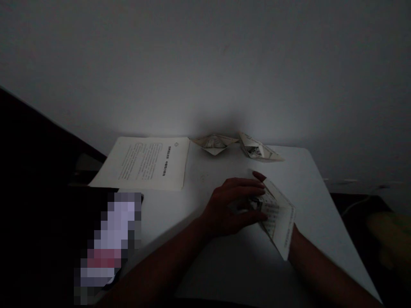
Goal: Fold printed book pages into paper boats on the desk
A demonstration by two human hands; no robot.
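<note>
A folded sheet of printed paper (282,216) is held up, tilted, over the right part of the white table. My left hand (234,206) grips it from the left, with fingers at its upper edge and the thumb lower down on the printed side. Behind the paper is my right hand (296,237), which holds it from the far side. Most of the right hand is hidden; only a fingertip above the paper and the wrist show. Beyond my hands, two folded paper boats, one on the left (214,144) and one on the right (260,150), rest near the wall.
A stack of printed sheets (144,164) lies at the table's back left. A phone with a blurred lit screen (107,239) is at the left edge. The white table (321,214) meets a grey wall (205,64). The room is dim, and a yellowish shape (390,237) shows at far right.
</note>
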